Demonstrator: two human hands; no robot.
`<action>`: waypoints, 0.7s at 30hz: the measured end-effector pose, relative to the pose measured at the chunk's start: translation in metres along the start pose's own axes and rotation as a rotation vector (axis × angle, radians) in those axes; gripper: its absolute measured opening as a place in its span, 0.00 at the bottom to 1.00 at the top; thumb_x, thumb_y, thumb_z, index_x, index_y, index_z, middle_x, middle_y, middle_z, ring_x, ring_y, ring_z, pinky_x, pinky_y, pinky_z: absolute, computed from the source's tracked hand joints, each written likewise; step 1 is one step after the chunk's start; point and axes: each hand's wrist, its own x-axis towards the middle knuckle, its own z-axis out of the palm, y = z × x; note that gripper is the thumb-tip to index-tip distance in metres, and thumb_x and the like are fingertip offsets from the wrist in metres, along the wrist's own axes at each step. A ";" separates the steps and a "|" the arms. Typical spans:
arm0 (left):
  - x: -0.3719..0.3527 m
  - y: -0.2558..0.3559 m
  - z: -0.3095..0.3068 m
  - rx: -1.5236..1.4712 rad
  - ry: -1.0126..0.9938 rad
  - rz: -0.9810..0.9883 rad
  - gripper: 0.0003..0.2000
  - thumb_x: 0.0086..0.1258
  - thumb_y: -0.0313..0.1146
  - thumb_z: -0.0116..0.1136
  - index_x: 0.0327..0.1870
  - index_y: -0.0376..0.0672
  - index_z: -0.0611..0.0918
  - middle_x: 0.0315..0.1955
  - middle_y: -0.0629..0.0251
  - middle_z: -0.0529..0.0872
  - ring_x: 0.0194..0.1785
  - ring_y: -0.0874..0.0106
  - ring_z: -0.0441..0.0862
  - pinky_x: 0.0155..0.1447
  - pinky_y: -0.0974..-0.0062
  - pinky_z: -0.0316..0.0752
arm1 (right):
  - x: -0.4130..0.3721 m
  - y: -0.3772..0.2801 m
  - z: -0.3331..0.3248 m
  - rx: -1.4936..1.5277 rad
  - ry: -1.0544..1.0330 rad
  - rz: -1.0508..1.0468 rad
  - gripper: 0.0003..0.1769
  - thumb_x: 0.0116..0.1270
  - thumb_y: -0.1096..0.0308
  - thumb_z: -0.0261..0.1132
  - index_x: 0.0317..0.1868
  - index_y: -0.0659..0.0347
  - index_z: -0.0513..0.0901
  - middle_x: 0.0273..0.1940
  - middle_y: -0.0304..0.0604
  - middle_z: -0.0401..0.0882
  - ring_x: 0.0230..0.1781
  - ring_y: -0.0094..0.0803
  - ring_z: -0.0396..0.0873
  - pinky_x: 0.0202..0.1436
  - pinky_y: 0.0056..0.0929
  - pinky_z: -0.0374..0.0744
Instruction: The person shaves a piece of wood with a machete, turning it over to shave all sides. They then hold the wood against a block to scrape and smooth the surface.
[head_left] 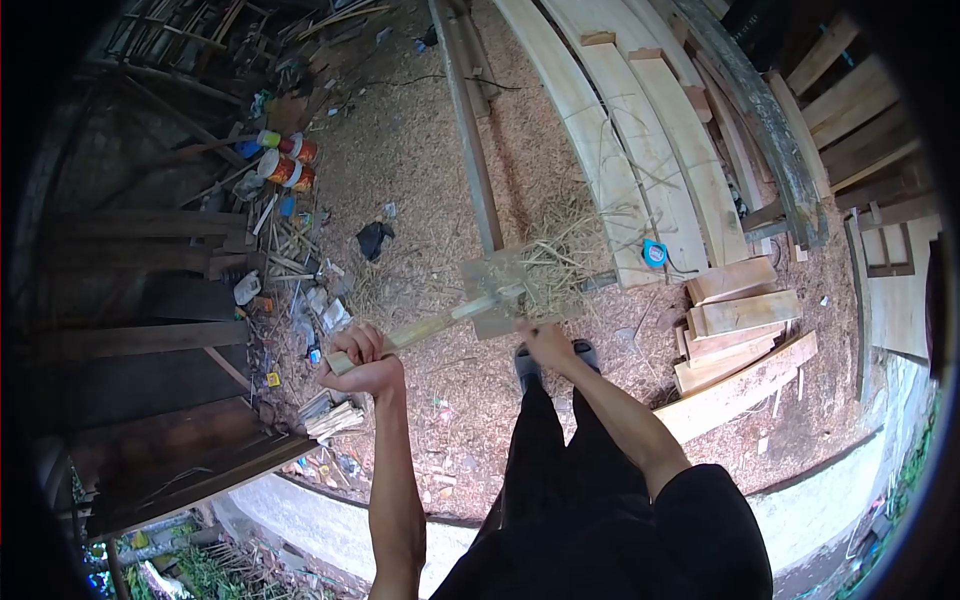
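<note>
My left hand [365, 360] is wrapped round the end of a long wooden handle [420, 328], which slopes up to the right. At its far end the handle lies across a thin, square, see-through-looking board [485, 272]. Dry curled wood shavings [560, 265] heap over the board's right side. My right hand [550, 348] is at the board's lower right edge with its fingers curled in; the fingertips are small and partly blurred, so whether they grip the edge cannot be made out.
Long planks [600, 150] lie at the upper right, with a blue tape measure [654, 254] on them. Short board offcuts [740, 310] are stacked to the right. A narrow beam [470, 130] runs ahead. Paint buckets [280, 168] and a black bag [374, 240] sit on the shavings-covered ground to the left.
</note>
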 end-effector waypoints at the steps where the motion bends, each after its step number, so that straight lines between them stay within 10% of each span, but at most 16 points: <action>1: -0.001 0.002 0.000 0.017 -0.013 -0.003 0.20 0.56 0.52 0.35 0.11 0.50 0.54 0.05 0.73 0.51 0.10 0.79 0.47 0.16 0.81 0.41 | 0.030 0.033 0.008 0.070 0.000 -0.036 0.41 0.61 0.36 0.44 0.38 0.73 0.79 0.37 0.68 0.76 0.44 0.58 0.75 0.49 0.46 0.72; 16: 0.000 -0.003 0.013 0.003 -0.003 -0.023 0.21 0.58 0.53 0.35 0.11 0.50 0.55 0.04 0.73 0.51 0.10 0.80 0.45 0.16 0.81 0.40 | -0.014 0.010 -0.038 -0.129 -0.045 0.019 0.44 0.60 0.35 0.42 0.42 0.77 0.76 0.42 0.71 0.74 0.49 0.59 0.72 0.55 0.42 0.69; 20: 0.003 -0.001 0.019 0.025 -0.014 -0.009 0.21 0.58 0.53 0.35 0.10 0.50 0.55 0.04 0.73 0.52 0.10 0.79 0.46 0.16 0.80 0.40 | 0.039 0.094 0.002 0.108 -0.053 0.141 0.42 0.61 0.36 0.42 0.41 0.76 0.77 0.41 0.70 0.74 0.48 0.58 0.72 0.55 0.43 0.69; 21: 0.003 -0.001 0.018 0.028 -0.039 -0.011 0.20 0.57 0.52 0.35 0.11 0.50 0.54 0.05 0.73 0.52 0.10 0.79 0.46 0.16 0.79 0.41 | 0.039 0.095 0.000 0.003 0.032 0.065 0.41 0.62 0.37 0.43 0.34 0.76 0.78 0.32 0.64 0.76 0.35 0.53 0.76 0.42 0.42 0.73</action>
